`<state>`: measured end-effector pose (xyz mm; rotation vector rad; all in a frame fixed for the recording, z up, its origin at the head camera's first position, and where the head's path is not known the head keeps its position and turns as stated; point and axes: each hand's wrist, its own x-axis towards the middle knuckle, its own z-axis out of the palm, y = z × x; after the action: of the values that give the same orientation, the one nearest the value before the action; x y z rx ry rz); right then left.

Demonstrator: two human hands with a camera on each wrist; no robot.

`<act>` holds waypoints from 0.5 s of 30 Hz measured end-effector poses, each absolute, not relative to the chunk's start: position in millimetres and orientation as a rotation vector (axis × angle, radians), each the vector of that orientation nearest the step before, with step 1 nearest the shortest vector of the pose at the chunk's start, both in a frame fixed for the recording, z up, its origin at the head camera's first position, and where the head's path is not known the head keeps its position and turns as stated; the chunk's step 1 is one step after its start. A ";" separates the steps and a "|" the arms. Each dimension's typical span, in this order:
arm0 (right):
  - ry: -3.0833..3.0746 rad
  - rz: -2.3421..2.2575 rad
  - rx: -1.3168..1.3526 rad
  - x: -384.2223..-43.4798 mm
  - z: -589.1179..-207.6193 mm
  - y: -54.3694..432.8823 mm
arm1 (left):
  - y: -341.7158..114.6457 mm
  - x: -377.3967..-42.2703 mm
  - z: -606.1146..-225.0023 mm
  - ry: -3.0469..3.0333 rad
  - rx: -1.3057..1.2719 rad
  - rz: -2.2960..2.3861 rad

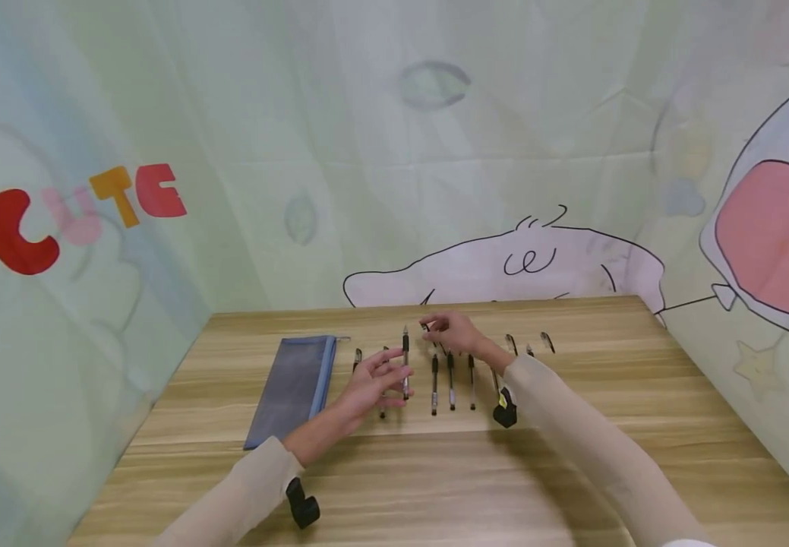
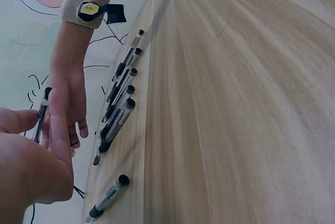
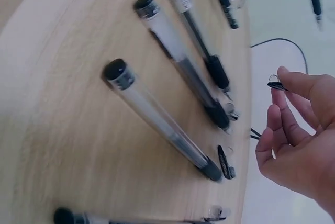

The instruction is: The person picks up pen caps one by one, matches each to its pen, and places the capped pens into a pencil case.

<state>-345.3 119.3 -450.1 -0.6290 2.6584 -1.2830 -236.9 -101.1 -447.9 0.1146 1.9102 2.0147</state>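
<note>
My left hand (image 1: 369, 380) pinches an uncapped gel pen (image 1: 405, 366) between thumb and fingers, its tip pointing up and its black grip exposed. Farther back, my right hand (image 1: 454, 332) holds a small clear pen cap with a black clip (image 3: 277, 85) at its thumb and fingertips. Cap and pen are apart. Under and beside the hands, uncapped pens (image 1: 434, 387) lie side by side on the table, black ends towards me. Another pen (image 2: 109, 198) lies below the left hand, partly covered by it in the head view.
A blue mesh zip pouch (image 1: 290, 391) lies flat left of the pens. Loose caps (image 1: 547, 343) lie near the back right of the wooden table (image 1: 435, 486). A printed curtain (image 1: 264, 190) stands behind the table's far edge. Black camera mounts (image 1: 303, 505) hang from both sleeves.
</note>
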 end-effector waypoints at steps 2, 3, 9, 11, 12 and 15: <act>2.585 -1.349 -0.515 -342.3 -444.4 123.7 | -99.5 -237.1 -447.2 1.908 0.134 2.007; 2.551 -1.378 -0.467 -341.3 -442.2 125.8 | -98.6 -237.2 -446.9 1.906 0.141 2.004; 2.406 -1.486 -0.357 -337.8 -431.5 138.6 | -91.8 -237.9 -449.1 1.912 0.153 1.998; 2.369 -1.512 -0.358 -337.2 -429.5 142.8 | -88.7 -237.0 -450.5 1.917 0.171 1.995; 2.358 -1.522 -0.362 -337.5 -429.3 145.2 | -86.8 -236.4 -451.1 1.918 0.185 1.991; 2.320 -1.560 -0.362 -337.9 -429.1 151.6 | -80.7 -233.6 -451.2 1.916 0.244 1.983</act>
<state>-337.9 151.6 -429.1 -0.3622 2.3203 -1.5602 -233.6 -80.7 -451.2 0.2439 1.9164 1.9832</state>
